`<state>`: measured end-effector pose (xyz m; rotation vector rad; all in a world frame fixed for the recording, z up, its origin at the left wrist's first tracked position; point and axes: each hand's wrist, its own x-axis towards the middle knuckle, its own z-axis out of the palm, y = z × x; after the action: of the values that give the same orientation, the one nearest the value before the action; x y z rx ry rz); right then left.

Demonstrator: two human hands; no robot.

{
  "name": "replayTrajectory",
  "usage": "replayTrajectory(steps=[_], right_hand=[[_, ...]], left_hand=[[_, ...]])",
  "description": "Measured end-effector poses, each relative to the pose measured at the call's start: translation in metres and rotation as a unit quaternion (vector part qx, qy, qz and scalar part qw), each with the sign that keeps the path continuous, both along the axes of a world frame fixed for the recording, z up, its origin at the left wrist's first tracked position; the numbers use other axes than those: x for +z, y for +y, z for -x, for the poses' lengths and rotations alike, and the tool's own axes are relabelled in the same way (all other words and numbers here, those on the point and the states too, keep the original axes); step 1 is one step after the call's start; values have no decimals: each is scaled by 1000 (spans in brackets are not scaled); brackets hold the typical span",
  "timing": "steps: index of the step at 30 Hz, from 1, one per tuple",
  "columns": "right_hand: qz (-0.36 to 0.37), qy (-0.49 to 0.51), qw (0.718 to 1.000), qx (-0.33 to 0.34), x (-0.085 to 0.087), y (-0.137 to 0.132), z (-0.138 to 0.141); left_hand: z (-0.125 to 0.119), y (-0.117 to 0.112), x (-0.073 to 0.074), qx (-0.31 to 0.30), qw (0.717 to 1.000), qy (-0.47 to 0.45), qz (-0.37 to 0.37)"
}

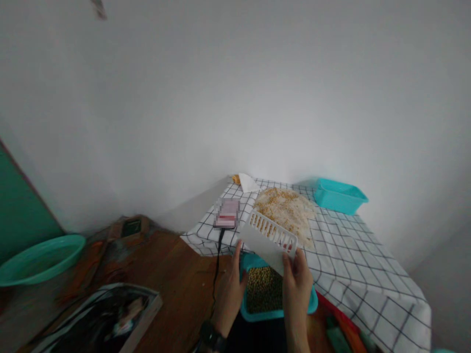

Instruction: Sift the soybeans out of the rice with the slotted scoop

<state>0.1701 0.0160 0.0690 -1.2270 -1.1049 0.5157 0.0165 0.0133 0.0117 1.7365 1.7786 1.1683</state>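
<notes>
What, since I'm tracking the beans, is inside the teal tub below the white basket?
The teal tub holds yellowish-brown beans. The tilted white slotted basket, gripped by the right hand, covers its far part, so what lies there cannot be seen.

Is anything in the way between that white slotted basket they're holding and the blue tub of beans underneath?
Nothing visible. The right hand holds the white slotted basket tilted above the blue tub of beans, the left hand at its lower corner; no object lies between.
</notes>
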Motion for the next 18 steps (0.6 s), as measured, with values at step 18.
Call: replayTrajectory(steps=[18], right_hand=[[-26, 88, 990, -110, -8, -5, -82]], left_hand=[[-1, 2, -5, 41, 996, 84, -4]])
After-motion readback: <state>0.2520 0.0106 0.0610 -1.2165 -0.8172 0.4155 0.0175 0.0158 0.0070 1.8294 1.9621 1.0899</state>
